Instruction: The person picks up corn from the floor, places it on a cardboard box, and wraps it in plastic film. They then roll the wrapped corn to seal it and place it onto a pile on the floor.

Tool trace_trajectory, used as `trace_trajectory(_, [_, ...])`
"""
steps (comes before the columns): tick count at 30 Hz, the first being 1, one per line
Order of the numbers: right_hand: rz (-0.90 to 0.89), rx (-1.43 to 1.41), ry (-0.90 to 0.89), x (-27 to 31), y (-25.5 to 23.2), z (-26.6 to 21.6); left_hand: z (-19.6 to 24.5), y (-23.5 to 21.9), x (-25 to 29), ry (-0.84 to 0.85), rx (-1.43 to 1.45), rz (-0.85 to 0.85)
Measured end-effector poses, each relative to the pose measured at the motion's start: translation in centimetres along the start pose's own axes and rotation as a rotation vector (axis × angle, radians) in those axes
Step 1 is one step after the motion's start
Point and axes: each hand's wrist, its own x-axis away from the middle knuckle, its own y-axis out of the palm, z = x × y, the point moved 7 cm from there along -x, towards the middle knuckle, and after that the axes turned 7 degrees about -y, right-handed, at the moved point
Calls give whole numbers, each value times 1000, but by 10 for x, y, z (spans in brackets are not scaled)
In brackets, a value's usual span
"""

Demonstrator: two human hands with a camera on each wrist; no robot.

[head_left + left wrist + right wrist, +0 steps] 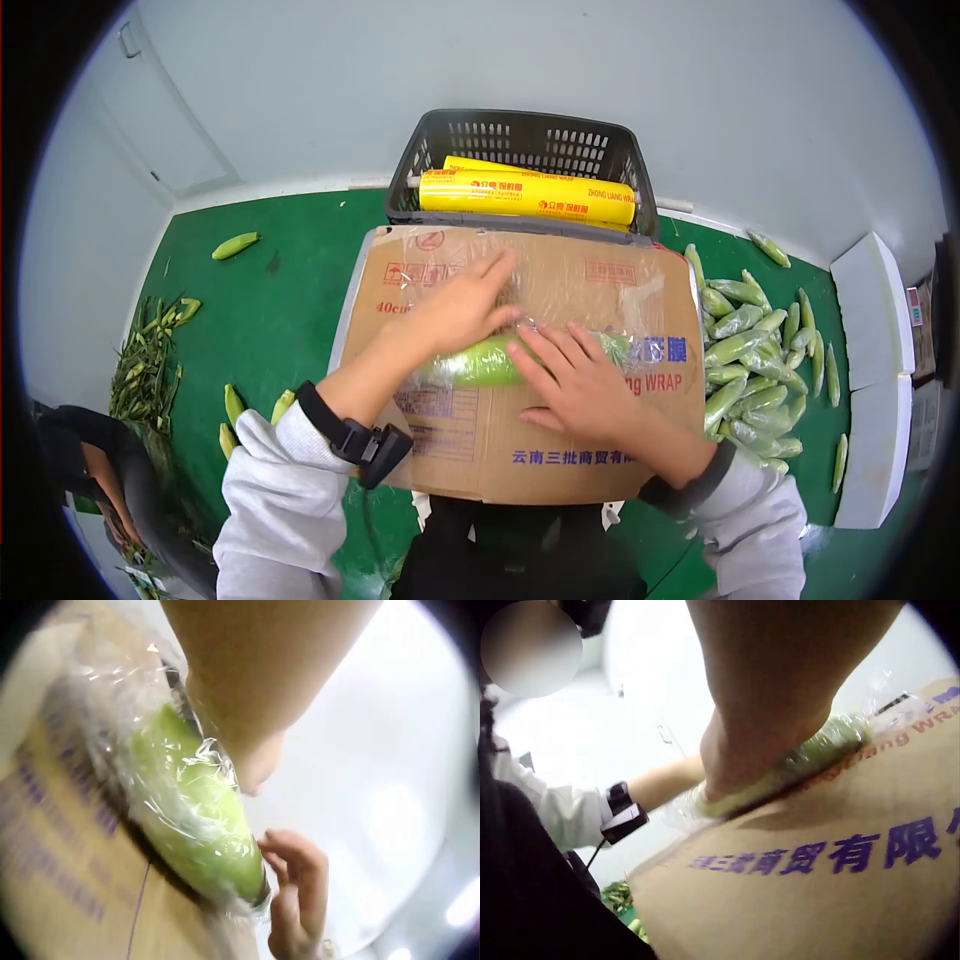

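Note:
A green ear of corn [480, 363] in clear plastic film lies crosswise on a flat cardboard sheet [570, 480]. My left hand [455, 308] reaches over its far side, fingers extended across the film on the cardboard. With fingers spread, my right hand [585, 385] rests over the corn's right part. In the left wrist view, shiny wrinkled film [112, 682] extends past one end of the corn [206, 817]. The right wrist view has the right hand [757, 750] covering the middle of the corn.
Behind the cardboard stands a black basket [425, 150] holding yellow film rolls [525, 192]. Wrapped corn ears [745, 350] are piled on the green floor at right. Husks [145, 370] and a few ears lie at left, near another person [130, 480]. A white panel [870, 380] stands at far right.

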Motion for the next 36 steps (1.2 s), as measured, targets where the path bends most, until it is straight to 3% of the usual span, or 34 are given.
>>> trace_trajectory(2, [-53, 7, 25, -9, 19, 21, -2, 24, -19, 19, 52, -331])
trace_trajectory(4, [-116, -39, 59, -13, 35, 30, -6, 23, -24, 11, -1, -334])
trace_trajectory(6, [-162, -109, 91, -20, 42, 30, -2, 21, -16, -7, 11, -316])
trace_trajectory(8, [-61, -103, 64, -13, 36, 24, 1, 13, -6, -43, 76, -272])
trace_trajectory(11, [-34, -104, 84, -8, 35, 17, -10, 19, 5, 64, 155, -113])
trace_trajectory(17, [-12, -102, 111, -7, 31, 16, -17, -5, 27, -71, 246, -143])
trace_trajectory(22, [-58, -142, 161, -7, 37, 20, -60, -37, 74, -183, 435, -13])
trace_trajectory(25, [-54, -139, 158, -5, 37, 21, -87, -65, 130, -370, 529, -11])
trace_trajectory(27, [-30, -171, 142, -6, 38, 21, -106, -83, 183, -526, 637, -103])
trace_trajectory(30, [-91, -136, 177, -4, 42, 21, -119, -126, 270, -820, 485, -268])
trace_trajectory(34, [-40, -139, 122, -7, 38, 16, -105, -205, 360, -1129, 362, -277])
trace_trajectory(36, [-63, -138, 131, -9, 35, 17, -85, -250, 379, -1252, 248, -373])
